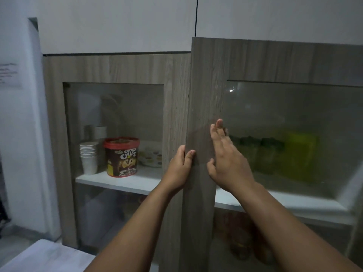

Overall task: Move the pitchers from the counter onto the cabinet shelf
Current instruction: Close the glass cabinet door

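while left hand [181,165] grips cabinet door [204,99] edge, right hand [225,156] flat, fingers straight; green pitchers [275,154] behind glass.

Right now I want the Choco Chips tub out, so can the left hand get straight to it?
Probably not. The Choco Chips tub sits behind the closed glass door, and the left hand is gripping the other door's edge.
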